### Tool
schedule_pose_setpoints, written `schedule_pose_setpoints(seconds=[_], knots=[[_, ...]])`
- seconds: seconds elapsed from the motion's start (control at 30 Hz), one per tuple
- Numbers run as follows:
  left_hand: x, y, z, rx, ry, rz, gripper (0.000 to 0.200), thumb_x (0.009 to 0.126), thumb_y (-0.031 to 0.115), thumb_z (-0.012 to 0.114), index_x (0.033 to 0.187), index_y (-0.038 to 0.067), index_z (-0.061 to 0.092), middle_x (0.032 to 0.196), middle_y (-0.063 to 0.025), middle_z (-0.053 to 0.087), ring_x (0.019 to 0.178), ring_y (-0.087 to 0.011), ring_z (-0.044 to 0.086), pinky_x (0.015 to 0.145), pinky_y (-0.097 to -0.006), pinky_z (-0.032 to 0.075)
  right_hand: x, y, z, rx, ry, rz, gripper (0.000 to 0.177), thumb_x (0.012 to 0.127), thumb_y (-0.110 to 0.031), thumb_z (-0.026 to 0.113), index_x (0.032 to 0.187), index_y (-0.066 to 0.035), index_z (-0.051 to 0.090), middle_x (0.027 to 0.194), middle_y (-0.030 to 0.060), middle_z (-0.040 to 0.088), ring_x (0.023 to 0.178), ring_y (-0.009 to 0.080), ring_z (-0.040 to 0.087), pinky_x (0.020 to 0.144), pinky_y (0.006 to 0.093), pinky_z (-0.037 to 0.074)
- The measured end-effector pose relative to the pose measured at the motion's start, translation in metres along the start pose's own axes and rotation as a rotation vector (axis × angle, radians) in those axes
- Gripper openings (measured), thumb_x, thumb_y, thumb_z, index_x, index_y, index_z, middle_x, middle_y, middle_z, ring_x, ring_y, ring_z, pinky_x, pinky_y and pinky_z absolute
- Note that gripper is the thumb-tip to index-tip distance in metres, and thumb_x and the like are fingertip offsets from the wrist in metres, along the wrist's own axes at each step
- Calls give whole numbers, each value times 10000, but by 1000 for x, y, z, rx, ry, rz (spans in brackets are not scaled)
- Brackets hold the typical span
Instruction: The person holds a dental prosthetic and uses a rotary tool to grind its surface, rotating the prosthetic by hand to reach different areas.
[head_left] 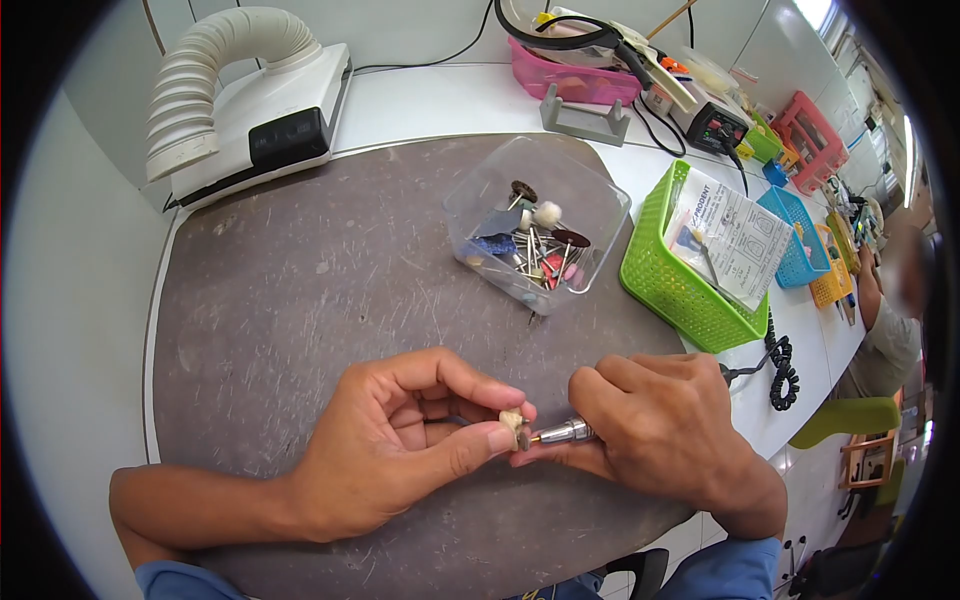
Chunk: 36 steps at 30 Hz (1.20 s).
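Low in the middle of the head view, my left hand point(400, 440) pinches a small cream-coloured piece point(511, 420) between thumb and fingertips. My right hand point(660, 420) is wrapped round a silver rotary handpiece point(567, 432), whose tip points left. A small grey disc point(524, 438) on that tip is at the cream piece; whether they touch is too small to tell. Both hands are over a scratched brown mat point(330, 290). Beyond them, a clear plastic container point(470, 200) holds several burs, discs and brushes.
A green basket point(640, 255) with printed papers stands right of the container. At the back left is a white unit point(290, 90) with a ribbed hose point(190, 85). A grey stand point(585, 120) and pink basket point(575, 85) are behind. Another person point(890, 340) sits far right.
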<state>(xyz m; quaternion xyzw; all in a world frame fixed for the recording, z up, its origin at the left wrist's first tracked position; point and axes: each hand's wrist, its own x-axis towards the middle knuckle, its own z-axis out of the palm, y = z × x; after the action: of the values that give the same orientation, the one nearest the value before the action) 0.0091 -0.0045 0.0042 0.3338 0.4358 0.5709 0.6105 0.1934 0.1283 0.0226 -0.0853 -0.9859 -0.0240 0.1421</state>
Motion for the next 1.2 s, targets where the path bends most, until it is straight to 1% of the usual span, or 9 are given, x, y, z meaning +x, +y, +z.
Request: schedule_pose_setpoints(seconds=[0.07,0.13,0.23,0.33,0.57,0.97,1.07,1.2], knots=[[0,0,0,10,-1,4,214,870,-73,637,1065,-17,571,1096,-179,651,1055,-188,641,931,-324,537,0,0,0,-5,-1,4,557,778,-579,707,592,-119,453,516,-6,464,429,140,566,354,278,368],[1,1,2,51,70,41,216,865,-73,636,1060,-9,567,1093,-172,653,1047,-181,638,928,-319,530,1,1,0,30,62,47,555,770,-576,716,595,-119,454,516,-5,466,420,145,556,358,284,372],[0,-5,-1,80,50,92,223,854,-78,642,1050,-4,567,1093,-166,648,1044,-176,633,923,-311,524,1,1,-3,7,41,94,553,763,-576,722,599,-118,460,523,2,482,417,150,550,361,290,376],[-1,-6,1,79,35,104,231,847,-83,651,1047,-5,566,1086,-162,641,1044,-175,632,930,-319,526,2,1,-2,9,37,99,551,759,-577,722,601,-113,470,533,11,504,425,153,556,366,295,382],[-2,-4,3,103,58,82,229,839,-83,664,1035,-18,564,1064,-154,639,1022,-177,643,933,-324,538,3,-1,-3,-3,9,84,545,771,-576,709,607,-102,495,538,12,513,442,157,570,373,296,392],[-3,-6,2,95,54,89,216,840,-95,660,1021,-27,565,1057,-176,647,1015,-193,654,941,-327,541,2,-1,-1,-7,-17,82,539,786,-577,695,611,-109,496,535,10,509,454,146,592,366,295,391],[-3,-5,3,76,55,86,219,841,-95,658,1026,-29,561,1057,-180,649,1012,-193,655,937,-328,544,2,-1,-1,3,-15,58,538,787,-574,695,610,-109,491,537,9,508,455,146,592,362,293,388],[-3,-4,3,89,56,72,267,841,-84,666,1066,-29,532,1061,-164,640,1031,-187,647,949,-327,540,2,0,-1,-7,-9,73,538,785,-570,698,609,-110,481,536,4,502,453,145,590,357,289,385]])
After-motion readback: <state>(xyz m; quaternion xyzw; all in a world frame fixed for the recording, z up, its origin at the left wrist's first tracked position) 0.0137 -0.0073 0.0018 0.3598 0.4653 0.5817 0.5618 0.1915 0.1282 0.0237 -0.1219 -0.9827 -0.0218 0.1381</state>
